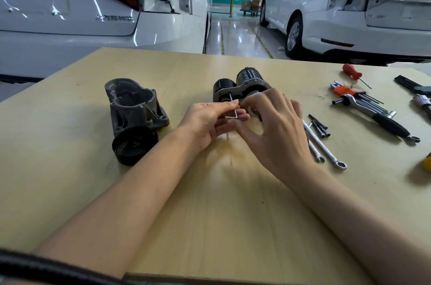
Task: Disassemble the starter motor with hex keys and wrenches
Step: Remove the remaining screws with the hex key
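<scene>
The starter motor (pixel 242 85), black cylinders on a grey metal plate, lies at the middle of the wooden table (pixel 210 203). A small L-shaped hex key (pixel 233 111) stands against its front face. My left hand (pixel 210 119) pinches that key between thumb and fingers. My right hand (pixel 277 126) covers the motor's near right end, fingers curled around a pale part there; what it grips is mostly hidden. The removed grey nose housing (pixel 133 102) and a black round cap (pixel 134 144) lie to the left.
Two slim wrenches (pixel 324 144) and several long black bolts (pixel 319 125) lie right of my right hand. Farther right are a ratchet handle (pixel 377 118), a hex key set in an orange holder (pixel 349 91) and a red screwdriver (pixel 353 72). White cars stand behind the table.
</scene>
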Motion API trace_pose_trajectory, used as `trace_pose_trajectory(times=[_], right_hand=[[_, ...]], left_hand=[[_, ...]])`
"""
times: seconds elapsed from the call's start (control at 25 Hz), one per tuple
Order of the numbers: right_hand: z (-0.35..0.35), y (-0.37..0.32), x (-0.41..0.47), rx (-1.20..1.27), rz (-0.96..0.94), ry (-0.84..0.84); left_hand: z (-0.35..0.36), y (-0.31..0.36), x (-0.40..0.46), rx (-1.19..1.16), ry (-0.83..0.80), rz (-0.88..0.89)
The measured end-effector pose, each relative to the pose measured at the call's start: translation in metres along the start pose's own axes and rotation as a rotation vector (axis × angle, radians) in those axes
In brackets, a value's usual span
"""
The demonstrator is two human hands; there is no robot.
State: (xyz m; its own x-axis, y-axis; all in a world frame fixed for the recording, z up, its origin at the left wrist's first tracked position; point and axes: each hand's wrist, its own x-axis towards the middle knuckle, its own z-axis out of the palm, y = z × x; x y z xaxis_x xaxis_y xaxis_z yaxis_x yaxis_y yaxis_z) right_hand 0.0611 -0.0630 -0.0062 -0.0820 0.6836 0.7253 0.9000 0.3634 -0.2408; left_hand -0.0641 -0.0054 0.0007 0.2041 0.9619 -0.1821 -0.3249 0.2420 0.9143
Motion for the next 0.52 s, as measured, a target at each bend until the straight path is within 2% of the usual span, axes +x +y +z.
trace_pose_trajectory(times=[0.08, 0.4, 0.52], right_hand=[[0.002, 0.001, 0.000, -0.030, 0.079, -0.005], [0.012, -0.006, -0.001, -0.002, 0.126, -0.010], [0.009, -0.007, -0.004, -0.082, 0.058, 0.013]], left_hand=[[0.000, 0.000, 0.000, 0.004, 0.005, -0.007], [0.007, 0.000, -0.003, -0.007, 0.032, -0.008], [0.007, 0.001, -0.004, -0.003, 0.032, -0.012]])
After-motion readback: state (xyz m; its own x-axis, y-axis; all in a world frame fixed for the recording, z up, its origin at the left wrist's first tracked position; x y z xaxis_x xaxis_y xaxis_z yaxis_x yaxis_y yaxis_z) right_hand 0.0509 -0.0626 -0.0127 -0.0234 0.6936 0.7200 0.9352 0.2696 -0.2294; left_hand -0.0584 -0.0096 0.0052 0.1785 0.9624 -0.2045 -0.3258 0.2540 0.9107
